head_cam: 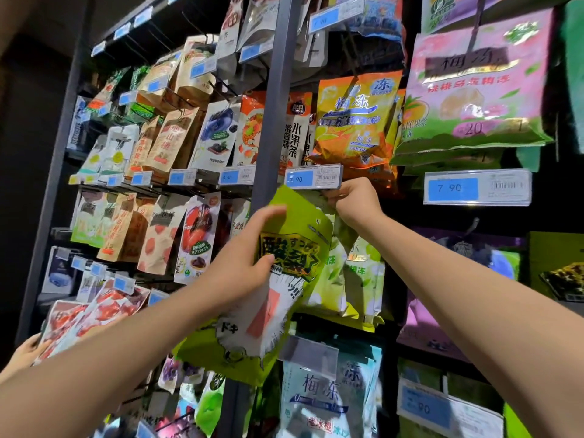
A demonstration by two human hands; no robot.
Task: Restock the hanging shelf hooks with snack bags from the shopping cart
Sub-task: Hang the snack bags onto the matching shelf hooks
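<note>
Holds green bag (294,245) tilted in left hand (243,263), before hanging packs (363,273). Shows right hand (355,200) curled at bag's top edge, just under price tag (313,177).

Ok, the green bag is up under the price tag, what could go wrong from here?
1. The green bag is tilted and its hang hole shows free; gripped only by the left hand, it may miss the hook and drop.
2. The right hand works right under the price tag and could knock it loose.
3. The pale green bags hanging behind may get pushed askew.
</note>
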